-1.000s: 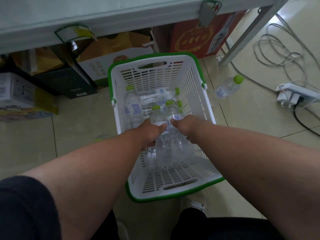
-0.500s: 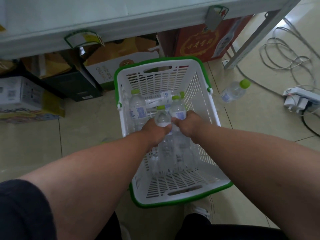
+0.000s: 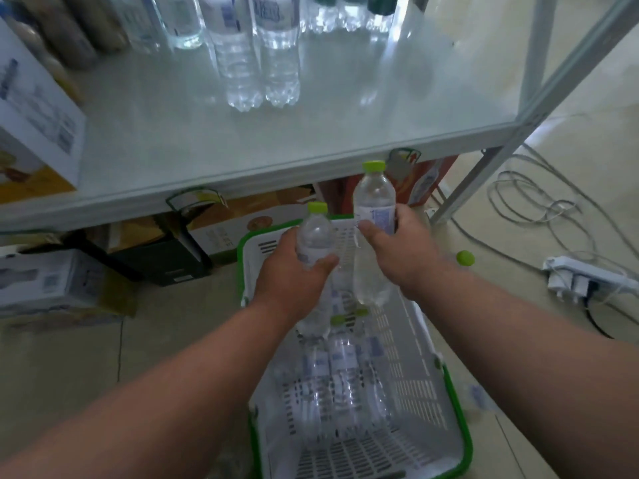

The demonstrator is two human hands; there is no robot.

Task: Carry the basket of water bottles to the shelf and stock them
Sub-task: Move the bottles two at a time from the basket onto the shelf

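A white basket with a green rim (image 3: pixel 460 420) sits on the floor below me, with several clear water bottles (image 3: pixel 340 382) lying inside. My left hand (image 3: pixel 294 274) grips one green-capped bottle (image 3: pixel 314 236) upright above the basket. My right hand (image 3: pixel 397 250) holds a second green-capped bottle (image 3: pixel 375 198) a little higher, its cap near the shelf's front edge. The pale shelf (image 3: pixel 345 126) spreads above, with two clear water bottles (image 3: pixel 262 63) standing on it towards the back.
More bottles line the shelf's back (image 3: pixel 179 22), and a box (image 3: pixel 34 126) stands at its left. Cardboard boxes (image 3: pixel 224 229) sit under the shelf. A loose bottle's green cap (image 3: pixel 465 258) shows on the floor right, near cables (image 3: pixel 539 202) and a power strip (image 3: pixel 584 278).
Both hands have lifted out of the basket, each bringing a bottle up towards the shelf edge. My view has tilted up, so the shelf top shows.
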